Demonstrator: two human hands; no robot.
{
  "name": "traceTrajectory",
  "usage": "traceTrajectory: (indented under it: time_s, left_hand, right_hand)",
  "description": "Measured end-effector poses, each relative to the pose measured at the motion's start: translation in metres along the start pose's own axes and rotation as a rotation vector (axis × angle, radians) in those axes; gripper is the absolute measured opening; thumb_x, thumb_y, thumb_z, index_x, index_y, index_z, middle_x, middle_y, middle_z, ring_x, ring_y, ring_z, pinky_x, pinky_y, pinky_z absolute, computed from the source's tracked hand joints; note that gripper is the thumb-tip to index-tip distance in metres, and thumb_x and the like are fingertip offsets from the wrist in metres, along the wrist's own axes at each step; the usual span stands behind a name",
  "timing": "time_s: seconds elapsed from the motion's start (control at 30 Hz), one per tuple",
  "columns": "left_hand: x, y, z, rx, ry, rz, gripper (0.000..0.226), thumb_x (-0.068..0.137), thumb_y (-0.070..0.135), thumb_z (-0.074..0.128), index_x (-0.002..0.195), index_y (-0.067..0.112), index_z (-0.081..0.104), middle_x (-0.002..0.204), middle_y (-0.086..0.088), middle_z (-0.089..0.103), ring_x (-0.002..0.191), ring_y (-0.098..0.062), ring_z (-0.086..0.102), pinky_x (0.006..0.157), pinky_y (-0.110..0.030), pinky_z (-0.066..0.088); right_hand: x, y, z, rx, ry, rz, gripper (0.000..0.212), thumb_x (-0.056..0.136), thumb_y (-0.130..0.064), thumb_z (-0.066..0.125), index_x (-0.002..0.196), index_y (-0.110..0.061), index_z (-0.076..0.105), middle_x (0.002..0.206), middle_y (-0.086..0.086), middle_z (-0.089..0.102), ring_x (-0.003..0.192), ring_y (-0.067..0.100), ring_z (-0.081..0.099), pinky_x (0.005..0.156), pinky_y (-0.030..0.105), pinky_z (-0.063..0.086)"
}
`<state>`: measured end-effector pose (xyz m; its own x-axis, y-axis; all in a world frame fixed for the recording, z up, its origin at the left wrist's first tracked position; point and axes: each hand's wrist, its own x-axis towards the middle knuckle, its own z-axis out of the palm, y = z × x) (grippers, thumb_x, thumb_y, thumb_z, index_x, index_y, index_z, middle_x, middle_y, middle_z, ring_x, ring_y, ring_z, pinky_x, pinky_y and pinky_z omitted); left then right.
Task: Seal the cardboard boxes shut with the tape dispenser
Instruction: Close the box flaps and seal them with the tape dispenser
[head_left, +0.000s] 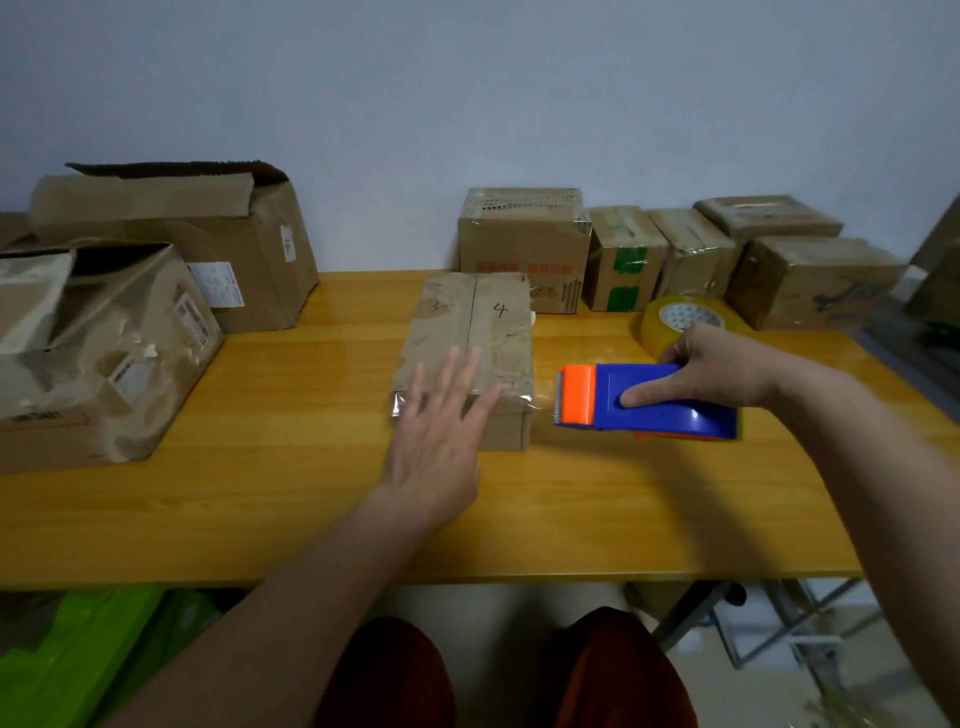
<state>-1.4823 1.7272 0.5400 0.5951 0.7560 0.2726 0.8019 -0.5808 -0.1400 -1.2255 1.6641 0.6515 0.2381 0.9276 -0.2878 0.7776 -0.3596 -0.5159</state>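
The box (467, 358) lay mid-surface, long axis toward the far edge. Left hand (441, 431), fingers spread, hovered over its near end; right hand (722, 369) gripped the tape dispenser (644, 402) just right of it.

Bare table (291, 499) lies open at six o'clock; opened boxes (104, 332) block nine, taped boxes (675, 254) crowd one o'clock.

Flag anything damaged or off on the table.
The two big boxes on the left: the front box is crumpled and its torn top gapes open; the rear box has a flap standing up. The small box under the left hand has scuffed, peeled patches.
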Motion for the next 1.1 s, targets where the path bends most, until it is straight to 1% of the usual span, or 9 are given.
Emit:
traceTrajectory:
  time_s: [0.1,0.27,0.47,0.6,0.67,0.8,0.97,1.03,1.1]
  left_hand:
    - [0.004,0.007,0.003,-0.007,-0.038,0.053,0.09,0.084,0.028,0.047,0.152,0.016,-0.01,0.161,-0.008,-0.015,0.146,-0.022,-0.018,0.117,-0.044,-0.014]
    - [0.007,0.004,0.003,-0.055,-0.054,0.072,0.105,0.08,0.038,0.057,0.146,0.035,-0.024,0.161,-0.005,-0.011,0.147,-0.024,-0.012,0.117,-0.046,-0.013]
    - [0.01,0.007,0.003,-0.074,-0.054,0.038,0.102,0.081,0.034,0.059,0.148,0.038,-0.017,0.161,-0.004,-0.011,0.147,-0.023,-0.011,0.118,-0.047,-0.011]
    - [0.011,0.004,0.004,-0.088,-0.042,0.04,0.103,0.08,0.036,0.061,0.148,0.039,-0.016,0.161,-0.002,-0.007,0.147,-0.021,-0.008,0.116,-0.043,-0.015]
    - [0.009,0.004,0.005,-0.096,-0.032,0.045,0.102,0.08,0.036,0.06,0.149,0.035,-0.014,0.162,-0.001,-0.004,0.148,-0.019,-0.007,0.115,-0.04,-0.015]
    - [0.009,0.001,0.005,-0.094,-0.016,0.013,0.097,0.082,0.033,0.057,0.152,0.023,-0.01,0.162,0.003,-0.003,0.147,-0.012,-0.006,0.112,-0.032,-0.018]
    - [0.011,0.005,-0.002,-0.116,-0.025,-0.042,0.092,0.084,0.033,0.061,0.153,0.026,-0.001,0.162,0.001,0.004,0.148,-0.017,0.002,0.115,-0.034,-0.007]
    - [0.012,0.007,-0.009,-0.117,-0.039,-0.081,0.089,0.085,0.037,0.062,0.152,0.028,0.003,0.161,-0.003,0.007,0.147,-0.022,0.006,0.117,-0.038,0.005]
    - [0.011,0.007,-0.015,-0.109,-0.068,-0.096,0.086,0.085,0.04,0.062,0.152,0.029,0.008,0.16,-0.005,0.012,0.146,-0.024,0.011,0.115,-0.039,0.014]
  right_hand:
    - [0.0,0.0,-0.001,0.005,-0.007,0.006,0.056,0.053,-0.06,0.075,0.087,-0.017,0.065,0.082,0.001,0.067,0.077,0.014,0.061,0.056,0.025,0.042]
    - [-0.001,0.011,-0.007,0.05,0.008,-0.043,0.061,0.043,-0.066,0.074,0.077,-0.015,0.07,0.06,-0.002,0.07,0.06,0.013,0.065,0.056,0.027,0.045]
    - [0.005,0.009,-0.009,0.029,-0.074,-0.015,0.07,0.037,-0.068,0.072,0.082,-0.014,0.07,0.067,0.001,0.073,0.061,0.014,0.068,0.057,0.027,0.048]
    - [0.007,-0.007,-0.012,-0.102,-0.082,0.052,0.08,0.031,-0.075,0.066,0.086,-0.018,0.065,0.081,0.003,0.07,0.075,0.019,0.066,0.061,0.029,0.047]
    - [0.01,-0.017,-0.009,-0.212,-0.076,0.083,0.075,0.038,-0.077,0.065,0.082,-0.015,0.064,0.081,0.004,0.066,0.075,0.02,0.061,0.06,0.03,0.043]
    - [0.019,-0.044,0.008,-0.444,0.073,0.097,0.06,0.061,-0.07,0.072,0.075,-0.017,0.049,0.075,0.003,0.055,0.067,0.019,0.053,0.052,0.03,0.035]
    - [0.02,-0.064,0.027,-0.706,0.335,-0.002,0.061,0.064,-0.069,0.072,0.067,-0.021,0.034,0.066,-0.001,0.048,0.056,0.017,0.045,0.045,0.028,0.031]
    - [0.02,-0.068,0.039,-0.813,0.452,-0.028,0.052,0.071,-0.063,0.07,0.07,-0.018,0.042,0.063,0.0,0.044,0.055,0.018,0.043,0.047,0.03,0.033]
    - [0.017,-0.061,0.05,-0.958,0.496,-0.028,0.033,0.083,-0.049,0.066,0.085,-0.016,0.06,0.064,0.0,0.047,0.059,0.019,0.047,0.051,0.031,0.033]
